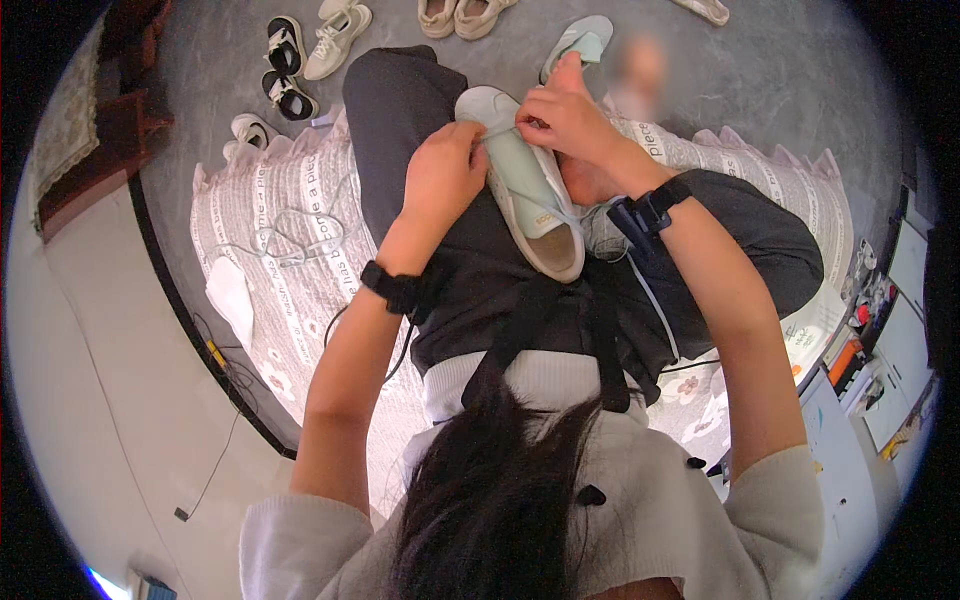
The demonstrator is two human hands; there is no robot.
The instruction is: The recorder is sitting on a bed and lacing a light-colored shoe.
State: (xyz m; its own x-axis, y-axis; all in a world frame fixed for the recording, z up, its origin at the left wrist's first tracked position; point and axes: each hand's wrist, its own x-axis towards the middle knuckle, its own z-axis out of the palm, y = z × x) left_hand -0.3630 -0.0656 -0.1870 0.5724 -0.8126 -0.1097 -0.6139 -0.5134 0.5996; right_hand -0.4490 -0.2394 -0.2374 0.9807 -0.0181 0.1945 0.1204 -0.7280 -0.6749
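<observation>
A pale sneaker (558,258) with a light green tongue rests across my dark-trousered lap, toe pointing away from me. My left hand (447,172) is closed at the left side of its opening, close to the toe, the fingertips partly hidden. At the opposite edge my right hand (565,125) pinches with thumb and forefinger. A light shoelace (500,129) runs across the shoe between the two hands, and both seem to grip it. Another pale blue lace (655,305) trails over my right leg. My bare foot (590,182) lies just right of the sneaker.
I sit on a patterned quilted cover (300,180) with a ruffled edge. A loose pale lace (300,238) and a white cloth (232,298) lie on its left part. Beyond it, a matching green-tongued sneaker (575,45), black shoes (287,70) and beige shoes (465,15) stand on grey floor.
</observation>
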